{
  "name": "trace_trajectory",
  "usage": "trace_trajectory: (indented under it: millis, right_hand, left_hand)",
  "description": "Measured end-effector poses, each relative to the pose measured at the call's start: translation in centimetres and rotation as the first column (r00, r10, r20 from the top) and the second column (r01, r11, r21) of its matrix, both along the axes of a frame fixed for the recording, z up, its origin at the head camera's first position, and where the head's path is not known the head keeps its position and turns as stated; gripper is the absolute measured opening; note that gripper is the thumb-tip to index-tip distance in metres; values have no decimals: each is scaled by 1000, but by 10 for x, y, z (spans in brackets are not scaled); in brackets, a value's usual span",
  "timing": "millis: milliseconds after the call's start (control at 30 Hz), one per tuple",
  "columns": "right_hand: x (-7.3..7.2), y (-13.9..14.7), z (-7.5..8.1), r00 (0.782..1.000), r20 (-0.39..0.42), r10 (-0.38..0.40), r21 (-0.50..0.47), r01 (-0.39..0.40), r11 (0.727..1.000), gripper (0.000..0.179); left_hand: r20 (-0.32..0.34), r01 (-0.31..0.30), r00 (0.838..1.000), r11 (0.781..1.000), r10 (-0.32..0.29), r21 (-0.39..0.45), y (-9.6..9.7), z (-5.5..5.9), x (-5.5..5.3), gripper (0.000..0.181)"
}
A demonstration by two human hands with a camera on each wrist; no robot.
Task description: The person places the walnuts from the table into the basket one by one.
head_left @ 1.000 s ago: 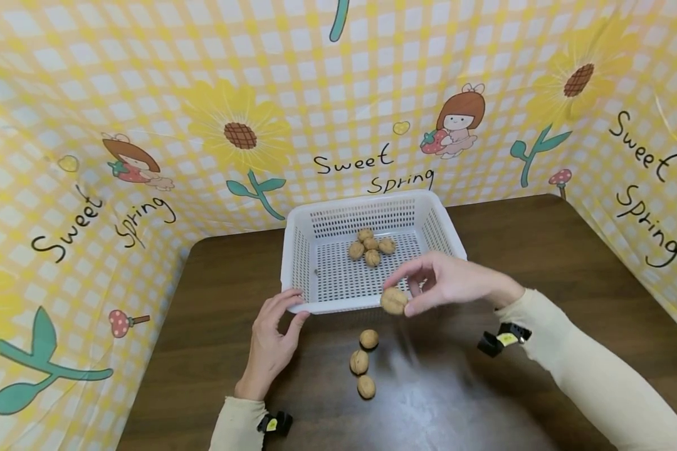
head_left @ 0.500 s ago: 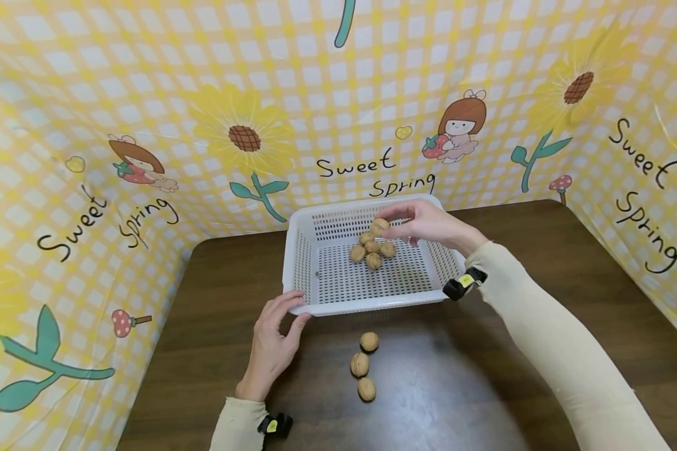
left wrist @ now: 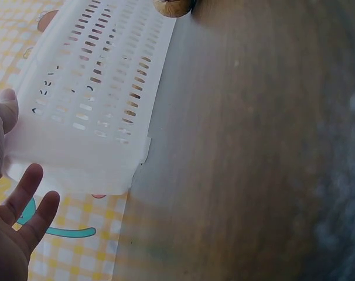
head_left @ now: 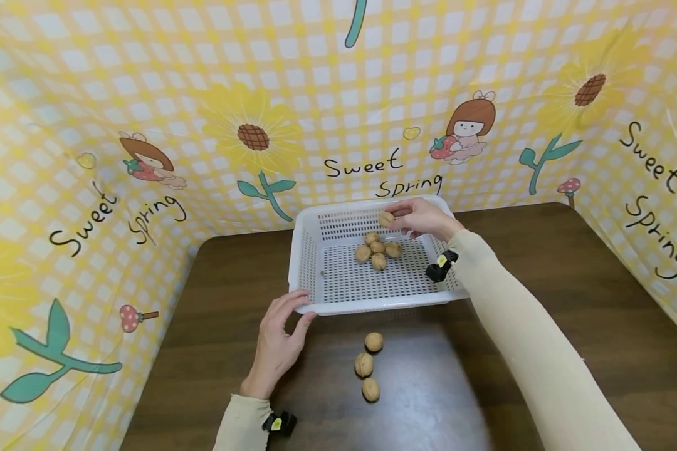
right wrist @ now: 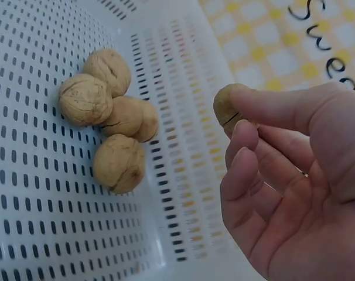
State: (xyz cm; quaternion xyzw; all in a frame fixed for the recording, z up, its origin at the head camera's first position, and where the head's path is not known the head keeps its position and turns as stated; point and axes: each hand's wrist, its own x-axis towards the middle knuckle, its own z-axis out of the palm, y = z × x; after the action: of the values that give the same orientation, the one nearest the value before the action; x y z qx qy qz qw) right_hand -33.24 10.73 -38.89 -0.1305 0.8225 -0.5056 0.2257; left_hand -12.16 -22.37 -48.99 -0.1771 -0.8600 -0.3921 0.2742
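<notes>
My right hand [head_left: 425,218] pinches a walnut [head_left: 386,219] between thumb and fingertips, over the back part of a white perforated plastic basket [head_left: 372,305]. In the right wrist view the held walnut [right wrist: 227,108] shows apart from a cluster of several walnuts [right wrist: 119,164] on the basket floor. My left hand [head_left: 279,338] holds the basket's front left corner, thumb at the outer side and fingers over the rim. From the left wrist, two fingers [left wrist: 34,202] show spread beside the basket wall [left wrist: 78,134].
Three walnuts [head_left: 363,364] lie in a rough line on the dark wooden table [head_left: 225,275], in front of the basket. A yellow checked cloth [head_left: 192,56] with printed flowers hangs behind and at both sides, close to the basket's back edge.
My right hand has carried its walnut from the basket's front rim back over the basket, lately slightly farther toward the back wall. My left hand has stayed at the corner.
</notes>
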Motion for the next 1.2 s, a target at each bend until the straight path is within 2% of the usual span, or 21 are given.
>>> trace_trajectory:
  millis: [100, 233, 333, 433, 600, 867, 1067, 1200]
  right_hand:
    - [-7, -1, -13, 999, 31, -12, 7, 11, 1000, 57]
    - [-11, -2, -27, 999, 40, -28, 76, 25, 997, 56]
    - [-12, -3, -34, 999, 22, -37, 142, 34, 989, 55]
    - [-13, -4, -39, 998, 43, -40, 174, 32, 984, 54]
    - [-14, -6, -44, 992, 105, -64, 186, 44, 982, 57]
    - [-15, -11, -45, 991, 113, -70, 192, 47, 980, 56]
    - [-17, -14, -46, 991, 110, -72, 218, 46, 975, 48]
    - [-17, -15, -41, 992, 115, -60, 218, 34, 975, 47]
  left_hand:
    - [4, 3, 1000, 1000, -3, 3, 1, -1, 1, 22]
    - [-8, 1, 1000, 1000, -2, -3, 3, -1, 1, 22]
    - [5, 1, 1000, 1000, -1, 7, 4, -1, 1, 22]
    - [9, 0, 1000, 1000, 0, 3, 4, -2, 0, 22]
    - [10, -1, 1000, 1000, 1, -3, 4, -3, 0, 22]
    - [24, -1, 1000, 1000, 1, 3, 2, 0, 1, 22]
    - [11, -9, 1000, 1000, 9, 0, 0, -1, 1, 22]
    - [-3, -5, 1000, 1000, 5, 1, -1, -1, -1, 23]
